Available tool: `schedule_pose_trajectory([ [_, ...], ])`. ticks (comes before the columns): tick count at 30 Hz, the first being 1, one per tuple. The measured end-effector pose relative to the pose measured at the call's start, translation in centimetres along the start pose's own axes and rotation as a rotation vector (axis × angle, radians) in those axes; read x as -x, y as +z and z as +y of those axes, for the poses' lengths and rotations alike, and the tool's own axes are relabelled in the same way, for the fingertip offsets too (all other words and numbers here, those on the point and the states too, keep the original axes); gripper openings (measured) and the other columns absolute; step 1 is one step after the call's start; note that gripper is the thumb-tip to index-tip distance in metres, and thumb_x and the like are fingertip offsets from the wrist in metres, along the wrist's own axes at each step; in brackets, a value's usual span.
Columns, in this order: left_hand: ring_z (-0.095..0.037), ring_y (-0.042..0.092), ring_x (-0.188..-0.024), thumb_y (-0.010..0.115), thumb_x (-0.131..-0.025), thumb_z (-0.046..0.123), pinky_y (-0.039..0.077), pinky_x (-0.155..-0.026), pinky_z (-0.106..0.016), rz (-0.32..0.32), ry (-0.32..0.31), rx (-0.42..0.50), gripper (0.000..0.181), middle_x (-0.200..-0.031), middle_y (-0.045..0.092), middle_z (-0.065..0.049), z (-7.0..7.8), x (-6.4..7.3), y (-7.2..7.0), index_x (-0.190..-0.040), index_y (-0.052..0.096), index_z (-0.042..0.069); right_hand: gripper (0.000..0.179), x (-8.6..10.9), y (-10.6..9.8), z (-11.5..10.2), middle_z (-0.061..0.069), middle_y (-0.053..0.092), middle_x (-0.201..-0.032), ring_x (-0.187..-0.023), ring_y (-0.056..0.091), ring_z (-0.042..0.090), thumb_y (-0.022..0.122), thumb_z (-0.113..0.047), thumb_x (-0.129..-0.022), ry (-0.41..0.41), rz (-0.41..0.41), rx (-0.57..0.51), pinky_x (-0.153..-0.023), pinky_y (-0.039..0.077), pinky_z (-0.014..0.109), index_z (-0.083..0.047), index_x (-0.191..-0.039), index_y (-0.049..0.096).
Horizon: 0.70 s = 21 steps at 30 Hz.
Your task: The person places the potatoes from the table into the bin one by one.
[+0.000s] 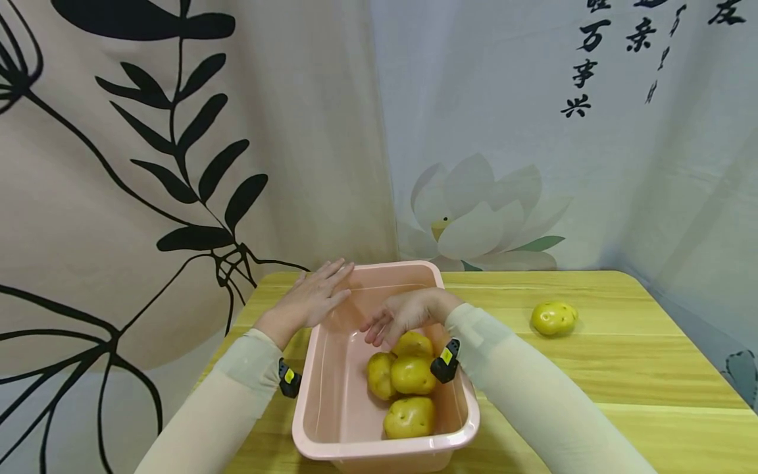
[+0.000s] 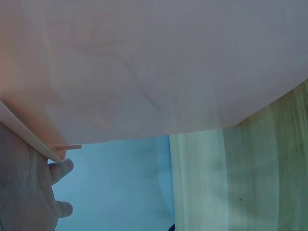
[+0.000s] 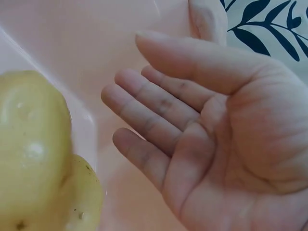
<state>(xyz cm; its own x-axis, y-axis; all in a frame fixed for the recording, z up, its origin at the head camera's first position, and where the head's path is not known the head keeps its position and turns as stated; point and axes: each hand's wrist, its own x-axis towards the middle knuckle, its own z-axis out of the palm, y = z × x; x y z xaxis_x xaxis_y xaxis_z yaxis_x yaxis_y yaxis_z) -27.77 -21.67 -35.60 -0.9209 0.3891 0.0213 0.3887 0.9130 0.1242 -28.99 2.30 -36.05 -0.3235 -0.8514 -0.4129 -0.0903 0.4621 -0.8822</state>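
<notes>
A pink plastic basin [image 1: 314,401] holds several yellow potatoes [image 1: 410,418] bunched toward its right side. My left hand [image 1: 312,296] rests against the far left rim with its fingers extended; the left wrist view catches that hand [image 2: 24,178] at the basin's edge, partly cut off by the frame. Over the basin, just beyond the potatoes, hovers my right hand [image 1: 408,315]. In the right wrist view its palm [image 3: 260,139] is empty and the fingers are loosely spread, apart from the potatoes [image 3: 31,144] nearby.
One more potato [image 1: 554,318] sits on the wooden table [image 1: 598,368] to the right of the basin. Behind the table's far edge hangs a printed curtain [image 1: 320,131] with dark plants and a pale lotus. Each wrist wears a small black device [image 1: 445,361].
</notes>
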Motion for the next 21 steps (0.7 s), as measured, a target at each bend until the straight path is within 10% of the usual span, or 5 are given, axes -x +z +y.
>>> schedule_pose_trajectory([
  [21,-0.028,0.006,-0.147,0.032,-0.103,0.048,0.006,-0.111,-0.064,0.004,-0.004,0.000,0.059,-0.161,0.010,-0.001,0.19,0.15,0.06,-0.156,0.014,0.028,0.065,0.22,-0.15,0.00,0.010,0.053,-0.136,-0.129,0.047,0.032,0.060,0.010,-0.084,-0.103,0.001,-0.091,-0.097,0.048,0.035,0.000,-0.144,0.038],
])
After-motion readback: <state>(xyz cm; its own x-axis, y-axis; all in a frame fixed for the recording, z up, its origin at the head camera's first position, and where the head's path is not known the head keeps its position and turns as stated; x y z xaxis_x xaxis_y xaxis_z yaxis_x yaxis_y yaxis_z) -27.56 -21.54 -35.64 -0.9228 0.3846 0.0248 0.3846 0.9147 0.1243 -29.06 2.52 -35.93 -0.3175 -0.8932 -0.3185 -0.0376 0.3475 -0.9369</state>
